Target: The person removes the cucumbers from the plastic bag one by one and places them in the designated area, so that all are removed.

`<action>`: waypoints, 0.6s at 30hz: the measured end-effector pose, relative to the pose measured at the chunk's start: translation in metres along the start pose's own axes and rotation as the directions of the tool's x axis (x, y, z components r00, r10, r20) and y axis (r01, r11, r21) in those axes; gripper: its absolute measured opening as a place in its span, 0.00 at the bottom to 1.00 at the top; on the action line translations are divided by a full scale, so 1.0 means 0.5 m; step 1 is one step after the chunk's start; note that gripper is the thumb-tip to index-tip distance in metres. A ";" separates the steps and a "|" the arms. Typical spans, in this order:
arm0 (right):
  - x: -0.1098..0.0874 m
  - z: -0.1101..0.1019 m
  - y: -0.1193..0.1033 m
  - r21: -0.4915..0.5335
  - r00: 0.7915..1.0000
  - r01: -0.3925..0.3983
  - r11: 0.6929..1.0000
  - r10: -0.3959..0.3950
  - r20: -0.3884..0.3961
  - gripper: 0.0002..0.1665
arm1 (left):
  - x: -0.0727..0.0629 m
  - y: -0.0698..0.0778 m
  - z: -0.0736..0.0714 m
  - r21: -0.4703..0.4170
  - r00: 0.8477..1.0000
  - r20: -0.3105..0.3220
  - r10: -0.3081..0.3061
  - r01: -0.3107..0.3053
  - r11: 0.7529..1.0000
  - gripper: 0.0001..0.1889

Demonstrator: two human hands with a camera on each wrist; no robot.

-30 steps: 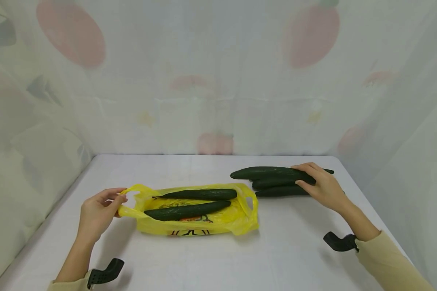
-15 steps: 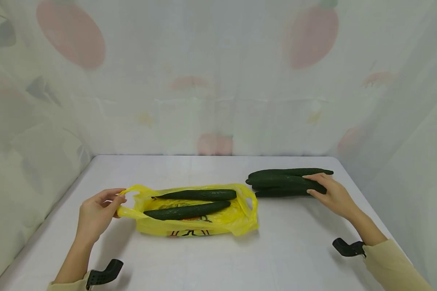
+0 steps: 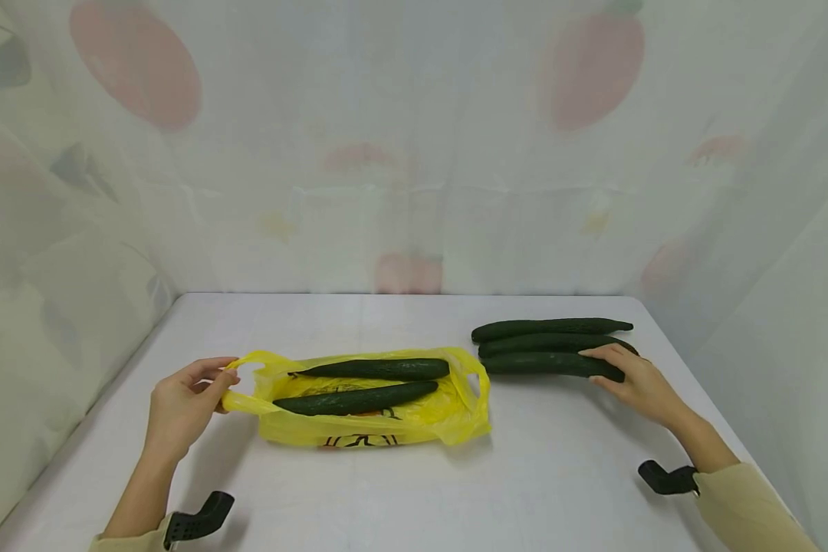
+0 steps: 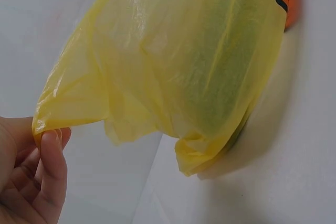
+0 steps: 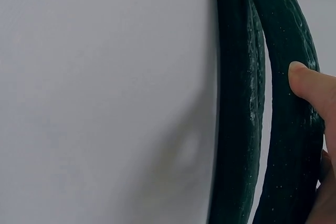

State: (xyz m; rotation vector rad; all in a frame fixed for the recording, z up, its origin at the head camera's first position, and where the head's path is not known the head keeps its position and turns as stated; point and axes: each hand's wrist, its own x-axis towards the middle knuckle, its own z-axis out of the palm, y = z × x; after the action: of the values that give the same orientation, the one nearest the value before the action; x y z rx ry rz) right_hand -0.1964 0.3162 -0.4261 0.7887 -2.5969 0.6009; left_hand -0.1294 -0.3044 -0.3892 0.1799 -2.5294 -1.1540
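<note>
My left hand (image 3: 186, 402) pinches one handle loop of a yellow plastic bag (image 3: 303, 433). The left wrist view shows the bag's edge (image 4: 50, 111) drawn up between thumb and fingers. Two dark green cucumbers lie in the bag, a rear one (image 3: 376, 369) and a front one (image 3: 355, 400). To the right of the bag, my right hand (image 3: 638, 387) grips the right end of the nearest of three more cucumbers (image 3: 538, 364). In the right wrist view, my thumb presses on the held cucumber (image 5: 286, 124), with another cucumber (image 5: 236, 103) close beside it.
The middle cucumber (image 3: 552, 343) and the far cucumber (image 3: 545, 329) lie roughly parallel behind the held one. The white table (image 3: 414, 498) stands against a printed curtain (image 3: 414, 153), with more fabric at both sides. The bag's free handle (image 3: 481, 383) sits near the cucumbers' left ends.
My right hand has moved right and nearer to me along the cucumbers. The three cucumbers, overlapping before, now appear side by side. My left hand and the bag have stayed put.
</note>
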 end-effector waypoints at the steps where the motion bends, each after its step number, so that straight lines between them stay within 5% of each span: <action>1: -0.003 0.003 0.002 0.004 1.000 0.003 1.000 -0.003 0.005 0.29 | 0.000 -0.001 0.001 0.000 1.000 -0.002 0.002 -0.002 1.000 0.14; 18: -0.032 0.010 0.025 0.062 0.999 0.030 0.998 -0.032 0.037 0.30 | -0.005 -0.005 0.003 0.008 1.000 -0.016 0.010 -0.010 1.000 0.13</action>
State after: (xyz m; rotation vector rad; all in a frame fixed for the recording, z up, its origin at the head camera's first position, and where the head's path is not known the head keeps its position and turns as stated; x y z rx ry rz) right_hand -0.1923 0.3303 -0.4412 0.8663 -2.6059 0.6654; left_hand -0.1278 -0.3043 -0.3924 0.1774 -2.5180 -1.1345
